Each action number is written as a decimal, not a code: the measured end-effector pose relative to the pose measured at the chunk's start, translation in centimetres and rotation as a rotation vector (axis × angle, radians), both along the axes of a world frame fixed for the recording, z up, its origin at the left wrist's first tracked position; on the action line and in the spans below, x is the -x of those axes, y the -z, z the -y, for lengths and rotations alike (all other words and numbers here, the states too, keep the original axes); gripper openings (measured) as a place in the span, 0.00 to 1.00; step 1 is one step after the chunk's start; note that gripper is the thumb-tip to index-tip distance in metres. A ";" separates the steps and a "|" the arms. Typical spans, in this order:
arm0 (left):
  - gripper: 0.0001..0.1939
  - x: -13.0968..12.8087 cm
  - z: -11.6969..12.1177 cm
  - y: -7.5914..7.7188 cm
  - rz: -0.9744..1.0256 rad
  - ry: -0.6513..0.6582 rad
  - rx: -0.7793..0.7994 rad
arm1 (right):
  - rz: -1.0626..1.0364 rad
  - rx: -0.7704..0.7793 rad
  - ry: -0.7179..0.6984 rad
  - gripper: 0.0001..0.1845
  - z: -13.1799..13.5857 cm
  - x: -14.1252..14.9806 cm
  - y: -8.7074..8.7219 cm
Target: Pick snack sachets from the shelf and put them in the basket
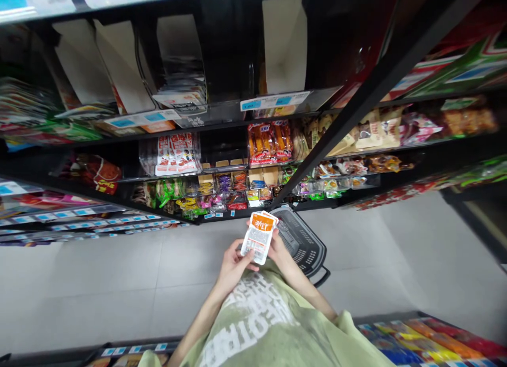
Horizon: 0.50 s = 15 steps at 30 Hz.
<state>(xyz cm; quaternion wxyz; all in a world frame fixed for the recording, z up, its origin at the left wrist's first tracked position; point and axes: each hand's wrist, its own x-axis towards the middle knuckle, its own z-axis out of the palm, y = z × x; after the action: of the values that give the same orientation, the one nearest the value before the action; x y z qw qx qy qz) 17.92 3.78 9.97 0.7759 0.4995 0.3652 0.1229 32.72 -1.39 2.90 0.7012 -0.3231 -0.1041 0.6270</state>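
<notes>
Two small flat snack packets [259, 237], white with an orange band, are held in front of my body, one lying partly over the other. My left hand [234, 262] grips the front packet at its lower left, thumb across its face. Around the right edge of the packets, the fingers of my right hand [276, 245] are closed, partly hidden behind them. Below and just right of the packets, a dark grey shopping basket [303, 240] stands on the floor.
A black shop shelf [222, 119] rises ahead, with cardboard display boxes [284, 45], red-and-white snack bags [177, 153] and orange sausage packs [270, 142]. A slanting black post [336, 126] divides it. Behind me, low shelving holds colourful packets [428, 338]. Grey tiled floor [119, 282] lies between.
</notes>
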 end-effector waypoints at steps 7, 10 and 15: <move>0.26 -0.2 0.0 -0.1 -0.006 0.000 -0.010 | -0.011 0.014 0.005 0.48 0.0 -0.1 0.1; 0.26 -0.2 0.0 -0.1 -0.005 -0.007 -0.018 | -0.015 0.010 0.016 0.50 0.1 0.0 0.1; 0.25 -0.1 0.1 -0.2 0.005 -0.009 -0.032 | -0.033 0.030 0.028 0.50 0.1 0.1 0.1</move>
<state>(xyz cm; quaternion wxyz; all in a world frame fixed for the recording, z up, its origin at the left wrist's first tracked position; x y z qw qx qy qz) 18.05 3.67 10.14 0.7682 0.5099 0.3635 0.1335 32.66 -1.52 2.75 0.7066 -0.3245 -0.0784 0.6239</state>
